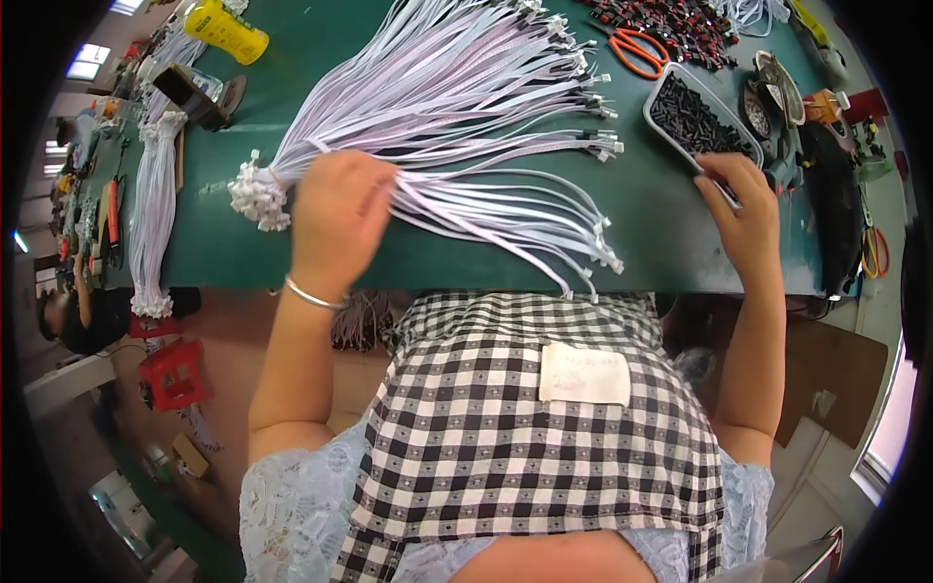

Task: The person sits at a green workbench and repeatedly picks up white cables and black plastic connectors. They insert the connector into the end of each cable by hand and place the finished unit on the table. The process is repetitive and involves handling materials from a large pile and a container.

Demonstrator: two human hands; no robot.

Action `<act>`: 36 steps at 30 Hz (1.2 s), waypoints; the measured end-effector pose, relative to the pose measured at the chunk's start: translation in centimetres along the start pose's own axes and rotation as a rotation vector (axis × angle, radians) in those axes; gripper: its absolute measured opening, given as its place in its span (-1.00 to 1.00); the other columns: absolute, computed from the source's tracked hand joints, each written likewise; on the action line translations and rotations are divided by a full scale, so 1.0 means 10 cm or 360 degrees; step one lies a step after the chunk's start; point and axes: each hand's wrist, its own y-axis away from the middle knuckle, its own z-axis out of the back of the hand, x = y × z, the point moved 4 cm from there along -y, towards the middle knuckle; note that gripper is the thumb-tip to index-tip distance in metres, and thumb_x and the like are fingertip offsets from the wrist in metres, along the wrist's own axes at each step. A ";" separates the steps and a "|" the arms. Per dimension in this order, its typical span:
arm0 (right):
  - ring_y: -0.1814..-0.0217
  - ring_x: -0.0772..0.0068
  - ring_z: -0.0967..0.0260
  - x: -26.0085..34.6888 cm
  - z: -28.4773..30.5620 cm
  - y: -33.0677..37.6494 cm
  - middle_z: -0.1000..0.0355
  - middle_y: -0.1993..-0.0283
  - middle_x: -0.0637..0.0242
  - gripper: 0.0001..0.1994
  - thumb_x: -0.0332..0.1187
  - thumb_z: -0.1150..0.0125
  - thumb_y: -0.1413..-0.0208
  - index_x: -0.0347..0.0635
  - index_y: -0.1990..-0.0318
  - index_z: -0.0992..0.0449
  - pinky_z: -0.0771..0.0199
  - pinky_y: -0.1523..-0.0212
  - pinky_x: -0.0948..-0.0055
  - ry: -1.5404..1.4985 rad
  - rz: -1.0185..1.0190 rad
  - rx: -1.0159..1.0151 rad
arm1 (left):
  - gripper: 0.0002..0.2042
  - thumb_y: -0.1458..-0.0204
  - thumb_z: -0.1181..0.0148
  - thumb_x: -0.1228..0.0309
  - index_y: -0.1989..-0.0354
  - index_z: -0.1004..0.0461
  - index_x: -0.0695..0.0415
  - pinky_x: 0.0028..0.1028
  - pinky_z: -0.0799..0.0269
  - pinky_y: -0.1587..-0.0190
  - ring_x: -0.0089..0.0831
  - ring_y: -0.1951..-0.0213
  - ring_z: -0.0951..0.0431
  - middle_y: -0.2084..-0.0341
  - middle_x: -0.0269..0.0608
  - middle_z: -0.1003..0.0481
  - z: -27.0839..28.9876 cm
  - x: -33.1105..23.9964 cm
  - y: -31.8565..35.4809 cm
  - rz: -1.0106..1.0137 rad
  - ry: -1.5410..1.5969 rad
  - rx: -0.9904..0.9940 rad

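A large fanned-out bunch of white flat cables (437, 97) with small white connectors lies across the green table. My left hand (340, 214) is closed around a smaller portion of white cables (496, 209), near the gathered connector ends (260, 197) at left. Their loose ends spread right, toward the table's near edge. My right hand (743, 209) grips the near rim of a white tray (652, 119), thumb and fingers at its edge. Short black tubes (692, 112) fill the tray. Several cables in the big bunch carry black pieces near their right ends.
Orange-handled scissors (637, 53) lie beyond the tray, beside a pile of red and black parts (671, 24). At far left are a yellow bottle (226, 31), a dark tape dispenser (199, 97) and another white cable bundle (154, 214). A red stool (175, 374) stands below.
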 end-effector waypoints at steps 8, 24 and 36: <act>0.24 0.34 -0.40 -0.15 -0.05 0.26 -0.47 0.32 0.27 -0.84 -0.49 -0.22 0.03 -0.26 0.25 -0.53 -0.32 0.12 0.43 -0.0180 -0.0165 -0.0100 | -0.84 0.16 -0.23 0.52 0.37 -0.48 0.00 -0.31 -0.20 0.07 -0.31 0.11 -0.38 0.29 -0.40 -0.42 0.04 0.42 -0.14 -0.0232 -0.0666 0.0050; 0.22 0.28 -0.38 0.00 -0.33 0.38 -0.49 0.30 0.27 -0.84 -0.49 -0.24 0.04 -0.22 0.25 -0.54 -0.33 0.13 0.40 -0.0154 -0.0027 -0.0076 | -0.81 0.17 -0.17 0.55 0.34 -0.41 0.09 -0.25 -0.23 0.03 -0.18 0.14 -0.40 0.31 -0.23 -0.40 0.29 0.73 -0.09 -0.0503 -0.0669 0.0398; 0.25 0.23 -0.40 0.06 -0.23 0.41 -0.46 0.35 0.26 -0.88 -0.49 -0.24 0.05 -0.21 0.30 -0.54 -0.37 0.20 0.39 -0.0267 -0.0007 -0.0121 | -0.87 0.01 -0.14 0.35 0.34 -0.46 0.12 -0.22 -0.36 0.27 -0.14 0.34 -0.48 0.45 -0.16 -0.48 -0.35 -0.42 -0.06 -0.0443 0.0202 0.1322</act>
